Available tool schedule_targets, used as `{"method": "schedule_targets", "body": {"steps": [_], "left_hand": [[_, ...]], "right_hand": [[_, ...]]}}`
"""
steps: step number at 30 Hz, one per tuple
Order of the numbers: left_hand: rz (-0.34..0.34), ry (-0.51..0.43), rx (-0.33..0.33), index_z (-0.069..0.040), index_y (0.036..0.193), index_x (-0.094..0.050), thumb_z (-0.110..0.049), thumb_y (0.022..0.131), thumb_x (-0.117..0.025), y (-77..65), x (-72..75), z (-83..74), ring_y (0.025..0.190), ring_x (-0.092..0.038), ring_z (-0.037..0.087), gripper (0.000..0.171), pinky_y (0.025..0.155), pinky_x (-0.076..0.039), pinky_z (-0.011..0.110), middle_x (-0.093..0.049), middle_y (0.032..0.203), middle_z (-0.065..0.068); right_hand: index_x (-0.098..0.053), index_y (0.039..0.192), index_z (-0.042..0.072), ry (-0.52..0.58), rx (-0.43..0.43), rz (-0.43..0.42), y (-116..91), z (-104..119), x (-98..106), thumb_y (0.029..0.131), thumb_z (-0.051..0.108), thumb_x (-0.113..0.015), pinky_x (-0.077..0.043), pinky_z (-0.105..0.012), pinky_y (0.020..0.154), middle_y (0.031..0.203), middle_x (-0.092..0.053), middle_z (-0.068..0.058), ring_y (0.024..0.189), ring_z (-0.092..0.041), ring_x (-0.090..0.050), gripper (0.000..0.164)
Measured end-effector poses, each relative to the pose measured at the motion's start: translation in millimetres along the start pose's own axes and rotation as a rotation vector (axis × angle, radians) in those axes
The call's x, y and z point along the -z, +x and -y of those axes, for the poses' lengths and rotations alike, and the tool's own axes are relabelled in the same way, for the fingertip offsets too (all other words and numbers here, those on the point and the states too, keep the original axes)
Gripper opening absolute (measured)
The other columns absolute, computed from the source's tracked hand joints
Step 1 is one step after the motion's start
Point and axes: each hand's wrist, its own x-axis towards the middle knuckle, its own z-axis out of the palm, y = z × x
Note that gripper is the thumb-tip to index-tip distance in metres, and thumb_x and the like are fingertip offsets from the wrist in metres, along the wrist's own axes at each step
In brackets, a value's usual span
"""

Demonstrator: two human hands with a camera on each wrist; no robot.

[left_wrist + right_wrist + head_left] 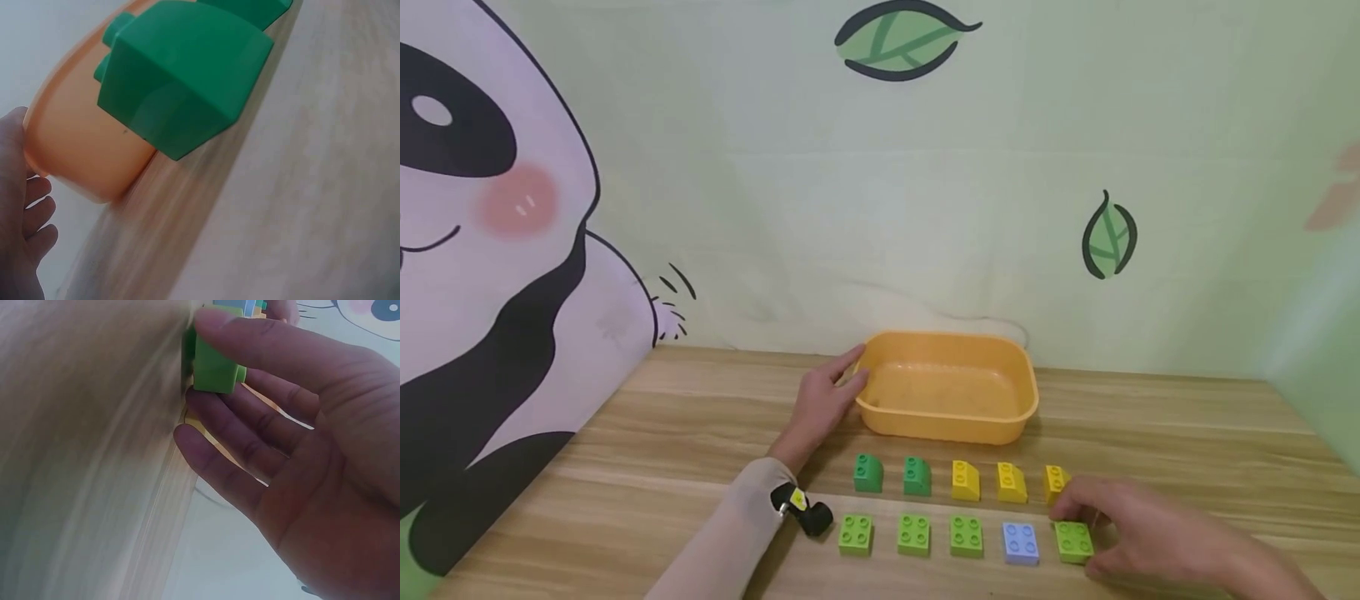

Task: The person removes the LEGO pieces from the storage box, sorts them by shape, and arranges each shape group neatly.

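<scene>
At the left end of an orange plastic basin [951,425], my left hand [823,404] holds the rim. In the left wrist view that hand [19,212] shows at the basin's outer wall [81,144]. My right hand [1157,533] has thumb and fingers on opposite sides of a light green toy brick [1074,543], the rightmost of the front row. In the right wrist view, the thumb overlaps this brick [215,369], low by the wooden surface. Just behind the right fingers is a yellow sloped brick [1055,482], partly hidden.
Left of the held brick stand a blue brick [1020,543] and several light green bricks [966,536]. Behind them are more yellow sloped bricks [966,481] and two dark green ones [916,475]. A printed cloth backdrop [760,250] rises behind the wooden table [1187,425].
</scene>
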Motion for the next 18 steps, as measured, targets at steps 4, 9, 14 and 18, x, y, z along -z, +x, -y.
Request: {"method": "schedule_targets", "body": {"steps": [4, 9, 14, 18], "left_hand": [[0.002, 0.001, 0.009, -0.009, 0.151, -0.06, -0.026, 0.105, -0.065, 0.9, -0.5, -0.1, 0.145, -0.05, 0.029, 0.049, 0.12, -0.04, 0.048, -0.058, 0.153, 0.005], [0.0, 0.003, 0.014, -0.009, 0.151, -0.061, -0.026, 0.105, -0.065, 0.1, -0.9, -0.8, 0.144, -0.05, 0.03, 0.049, 0.12, -0.04, 0.048, -0.058, 0.153, 0.006], [-0.003, 0.015, -0.004, -0.007, 0.15, -0.06, -0.025, 0.104, -0.066, 0.0, -2.4, -1.3, 0.144, -0.051, 0.031, 0.05, 0.12, -0.04, 0.048, -0.058, 0.153, 0.008], [0.001, 0.024, -0.023, -0.005, 0.151, -0.059, -0.026, 0.104, -0.065, -0.4, -2.7, -2.5, 0.144, -0.051, 0.032, 0.052, 0.12, -0.039, 0.049, -0.057, 0.154, 0.009]], "right_hand": [[-0.07, 0.122, 0.023, -0.014, -0.006, -0.002, 0.7, 1.0, 0.1, 0.079, 0.017, -0.092, -0.058, -0.031, 0.084, 0.116, -0.067, 0.011, 0.097, -0.008, -0.06, 0.049], [-0.07, 0.122, 0.022, -0.015, -0.015, -0.002, 1.3, 2.6, 0.1, 0.08, 0.019, -0.092, -0.058, -0.032, 0.084, 0.116, -0.067, 0.01, 0.096, -0.009, -0.059, 0.048], [-0.07, 0.123, 0.021, -0.003, -0.041, 0.0, 1.9, 3.8, 0.4, 0.08, 0.019, -0.092, -0.059, -0.039, 0.087, 0.118, -0.068, 0.008, 0.099, -0.013, -0.061, 0.048], [-0.07, 0.125, 0.018, 0.044, -0.06, 0.008, 1.2, 3.2, 2.3, 0.082, 0.022, -0.091, -0.06, -0.048, 0.09, 0.122, -0.069, 0.005, 0.105, -0.019, -0.063, 0.048]]}}
